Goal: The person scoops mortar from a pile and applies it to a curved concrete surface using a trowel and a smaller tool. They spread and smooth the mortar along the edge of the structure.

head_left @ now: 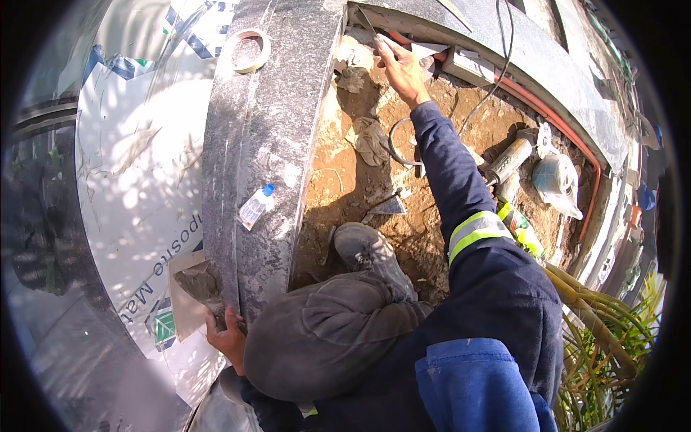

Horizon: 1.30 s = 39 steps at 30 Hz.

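My right hand (403,70) reaches to the far end of the dirt bed, closed around a thin tool with a narrow metal blade (366,19), perhaps a putty knife. Its handle is hidden in my fingers. The blade is close to the inner face of the stone edging at the top. Low on the left, my left hand (227,337) grips the lower corner of a small pale board (180,294). A lump of grey paste (201,282) lies on that board. Part of the left hand is behind my bent knee.
A tape roll (248,50) and a small blue-capped bottle (256,207) rest on the grey stone ledge (266,137). In the dirt are a black cable (392,140), a trowel-like blade (389,207), a cylindrical tool (512,160) and a plastic-wrapped roll (558,181). Orange conduit (551,115) follows the right edging.
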Motion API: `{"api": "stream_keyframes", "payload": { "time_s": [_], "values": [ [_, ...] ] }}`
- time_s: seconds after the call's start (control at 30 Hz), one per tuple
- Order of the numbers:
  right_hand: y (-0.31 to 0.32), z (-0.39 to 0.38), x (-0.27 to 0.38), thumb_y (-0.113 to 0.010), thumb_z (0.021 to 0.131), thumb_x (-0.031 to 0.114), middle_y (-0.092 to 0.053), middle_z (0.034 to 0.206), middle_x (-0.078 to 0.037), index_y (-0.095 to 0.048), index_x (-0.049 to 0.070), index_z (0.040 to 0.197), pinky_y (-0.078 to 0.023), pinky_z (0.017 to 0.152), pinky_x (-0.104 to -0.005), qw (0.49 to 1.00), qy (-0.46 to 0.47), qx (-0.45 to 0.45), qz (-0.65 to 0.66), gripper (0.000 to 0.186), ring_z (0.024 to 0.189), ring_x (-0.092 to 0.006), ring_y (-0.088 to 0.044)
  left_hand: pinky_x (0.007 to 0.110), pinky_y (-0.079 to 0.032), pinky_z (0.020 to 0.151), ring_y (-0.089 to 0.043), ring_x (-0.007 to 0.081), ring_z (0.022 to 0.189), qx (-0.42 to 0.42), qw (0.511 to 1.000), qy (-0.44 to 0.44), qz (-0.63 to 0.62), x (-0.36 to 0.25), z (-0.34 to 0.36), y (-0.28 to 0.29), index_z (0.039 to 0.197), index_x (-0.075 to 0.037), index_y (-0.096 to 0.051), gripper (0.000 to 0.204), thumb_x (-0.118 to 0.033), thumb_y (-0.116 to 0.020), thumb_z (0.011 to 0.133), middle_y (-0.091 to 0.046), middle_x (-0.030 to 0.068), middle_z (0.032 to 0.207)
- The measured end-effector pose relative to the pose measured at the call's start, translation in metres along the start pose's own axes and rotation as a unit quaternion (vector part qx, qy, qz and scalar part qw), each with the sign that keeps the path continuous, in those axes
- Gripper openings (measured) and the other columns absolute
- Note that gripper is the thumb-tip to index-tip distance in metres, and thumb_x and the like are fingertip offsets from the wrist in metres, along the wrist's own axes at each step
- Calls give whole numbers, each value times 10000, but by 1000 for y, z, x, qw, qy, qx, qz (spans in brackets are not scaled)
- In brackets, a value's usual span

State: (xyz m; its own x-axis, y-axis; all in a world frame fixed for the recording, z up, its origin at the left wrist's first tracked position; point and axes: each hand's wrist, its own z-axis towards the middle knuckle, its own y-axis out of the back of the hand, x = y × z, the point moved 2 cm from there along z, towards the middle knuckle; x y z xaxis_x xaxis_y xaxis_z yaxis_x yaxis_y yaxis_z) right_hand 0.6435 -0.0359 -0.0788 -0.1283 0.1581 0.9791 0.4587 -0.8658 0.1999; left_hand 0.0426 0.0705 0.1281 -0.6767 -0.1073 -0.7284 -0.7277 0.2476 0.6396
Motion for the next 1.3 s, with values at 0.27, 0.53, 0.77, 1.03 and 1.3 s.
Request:
{"api": "stream_keyframes", "payload": {
  "time_s": [0.27,0.53,0.77,1.03,1.3],
  "values": [
    [-30,16,-11,-657,1020,325,-759,1042,-101,-637,47,1382,-534,783,-290,996,63,-58,-25,457,830,-108,-647,246,-474,620,-587,99,668,-31,999,-14,7,-5,-4,-6,1338,92,-562,438,-60,-701,952,-640,54,861],
    [-32,-12,-18,-674,1001,306,-742,1149,-154,-648,24,1360,-504,968,-340,998,39,-28,-49,457,1060,-195,-673,244,-470,627,-581,98,671,-25,999,-48,5,-3,-5,0,1305,91,-582,392,-54,-690,957,-637,50,849],
    [-24,-31,-22,-692,969,319,-736,1066,-181,-712,-28,1187,-520,870,-364,997,49,-13,-59,410,968,-251,-697,244,-457,622,-569,93,667,-20,999,-31,8,-3,-5,0,1229,64,-604,305,-62,-683,962,-617,35,801],
    [-14,-45,-10,-669,1014,297,-723,1007,-59,-646,74,1388,-525,752,-284,1000,-12,15,-5,436,821,-118,-641,251,-464,634,-570,102,669,-24,999,-37,11,-15,-7,6,1269,56,-593,349,-91,-679,964,-621,36,838],
    [-67,-36,-6,-694,1002,253,-731,1024,-30,-654,70,1378,-501,687,-258,988,-43,-64,134,420,768,-83,-611,247,-464,628,-572,92,681,-17,999,-35,10,-18,-5,12,1326,49,-574,389,-88,-669,974,-618,32,876]
  ]
}}
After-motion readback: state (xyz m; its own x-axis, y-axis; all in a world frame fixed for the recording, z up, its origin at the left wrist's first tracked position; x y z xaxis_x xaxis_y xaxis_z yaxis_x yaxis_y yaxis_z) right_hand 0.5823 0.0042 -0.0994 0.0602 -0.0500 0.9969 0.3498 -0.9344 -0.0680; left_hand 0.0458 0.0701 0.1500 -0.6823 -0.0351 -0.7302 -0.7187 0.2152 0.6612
